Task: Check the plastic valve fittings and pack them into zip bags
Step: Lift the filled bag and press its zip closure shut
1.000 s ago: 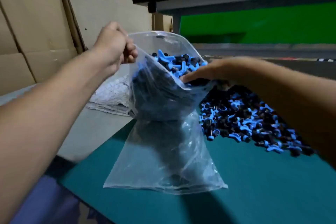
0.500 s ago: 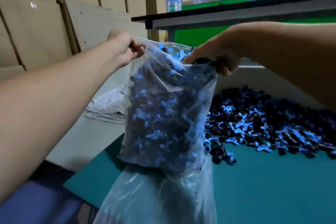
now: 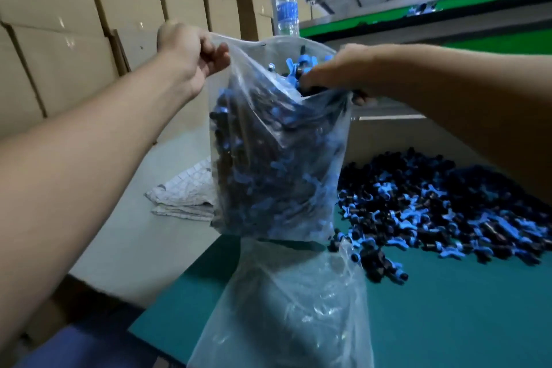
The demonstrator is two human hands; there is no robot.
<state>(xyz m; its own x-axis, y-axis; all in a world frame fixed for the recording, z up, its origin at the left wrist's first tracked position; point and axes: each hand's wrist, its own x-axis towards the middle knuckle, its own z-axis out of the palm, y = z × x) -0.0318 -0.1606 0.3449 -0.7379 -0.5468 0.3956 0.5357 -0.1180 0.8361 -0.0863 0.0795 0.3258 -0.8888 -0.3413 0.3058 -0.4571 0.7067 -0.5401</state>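
Head view: at frame centre a clear zip bag (image 3: 277, 164), packed with black-and-blue valve fittings (image 3: 268, 188), hangs above the green tabletop (image 3: 448, 323). The left hand (image 3: 191, 57) has its grip pinched on the bag's upper left rim. The right hand (image 3: 337, 75) has its grip curled over the right rim, fingers inside the mouth. Loose fittings (image 3: 442, 206) lie heaped at right. A second clear bag (image 3: 292, 308) lies below.
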